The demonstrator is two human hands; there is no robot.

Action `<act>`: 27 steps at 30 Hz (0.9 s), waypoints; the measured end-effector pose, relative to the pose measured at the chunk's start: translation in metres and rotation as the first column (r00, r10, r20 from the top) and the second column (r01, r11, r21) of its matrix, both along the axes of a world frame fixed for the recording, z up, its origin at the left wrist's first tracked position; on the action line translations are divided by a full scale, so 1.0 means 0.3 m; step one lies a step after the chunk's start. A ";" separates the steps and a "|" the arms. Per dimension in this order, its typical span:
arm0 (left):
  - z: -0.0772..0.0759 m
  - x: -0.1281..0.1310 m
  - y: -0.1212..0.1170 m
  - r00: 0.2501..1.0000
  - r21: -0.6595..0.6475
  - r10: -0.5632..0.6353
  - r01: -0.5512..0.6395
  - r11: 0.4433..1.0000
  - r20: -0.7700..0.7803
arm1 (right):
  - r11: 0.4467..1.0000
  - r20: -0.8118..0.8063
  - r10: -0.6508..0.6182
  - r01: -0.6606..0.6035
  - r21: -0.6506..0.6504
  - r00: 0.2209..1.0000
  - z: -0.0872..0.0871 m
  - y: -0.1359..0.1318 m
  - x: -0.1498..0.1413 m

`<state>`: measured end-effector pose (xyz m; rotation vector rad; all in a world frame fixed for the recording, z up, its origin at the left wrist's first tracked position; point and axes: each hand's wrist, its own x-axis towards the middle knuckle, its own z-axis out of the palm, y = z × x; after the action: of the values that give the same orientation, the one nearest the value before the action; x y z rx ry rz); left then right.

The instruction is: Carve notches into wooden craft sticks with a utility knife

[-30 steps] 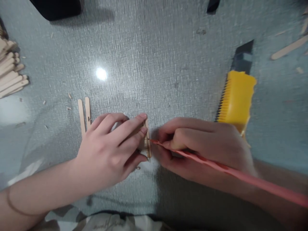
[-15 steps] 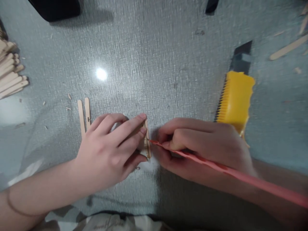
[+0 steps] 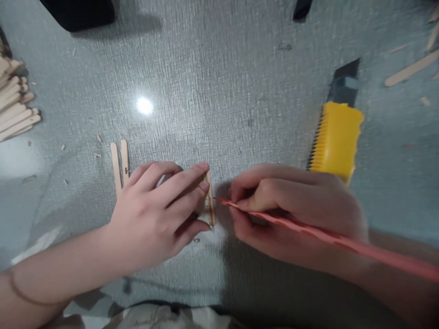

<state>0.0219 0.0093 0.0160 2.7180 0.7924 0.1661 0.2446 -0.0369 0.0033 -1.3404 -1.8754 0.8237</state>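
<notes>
My left hand (image 3: 154, 208) steadies a short wooden craft stick piece (image 3: 211, 208) against the table, fingertips on its upper part and thumb at its lower end. Fine dark marks show on the wood; part of it is hidden under my fingers. In my right hand (image 3: 298, 205) is a pink pencil (image 3: 318, 235), pinched near its point, the tip just right of the stick and apart from it or barely touching; I cannot tell which. Two craft sticks (image 3: 116, 167) lie beyond my left hand, one with a small dark mark.
A yellow-handled utility knife (image 3: 334, 137) with a broad dark blade lies past my right hand. Craft sticks (image 3: 17, 109) are piled at the far left. Another stick (image 3: 411, 68) and wood scraps lie at right. Black objects (image 3: 84, 13) stand at the top edge.
My right hand has drawn slightly to the right with the pencil, pulling its tip back from the stick's face. My left hand stays nearly still.
</notes>
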 end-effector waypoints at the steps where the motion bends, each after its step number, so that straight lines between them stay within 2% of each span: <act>1: -0.002 -0.001 0.001 1.000 0.001 -0.001 0.001 1.000 0.006 | 1.000 -0.013 -0.002 0.002 -0.017 1.000 0.003 0.002 0.001; 5: -0.005 -0.005 0.001 1.000 0.000 -0.008 0.008 1.000 0.003 | 0.997 -0.111 0.012 -0.021 -0.080 0.994 0.004 0.006 0.004; 10: -0.009 -0.007 0.001 1.000 -0.011 -0.009 0.009 1.000 0.010 | 0.994 -0.160 0.102 -0.109 -0.033 0.982 -0.012 0.001 0.008; 14: -0.012 -0.007 0.001 1.000 -0.029 0.012 -0.012 1.000 0.006 | 0.989 -0.149 0.135 -0.142 -0.040 0.980 -0.016 -0.006 0.008; 27: -0.017 -0.013 0.000 1.000 -0.030 0.025 -0.024 0.999 0.019 | 0.994 -0.051 0.105 -0.107 -0.036 0.993 -0.020 -0.009 0.004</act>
<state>0.0181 0.0092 0.0108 2.6756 0.8168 0.1838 0.2459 -0.0396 -0.0028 -1.2406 -1.9142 0.9426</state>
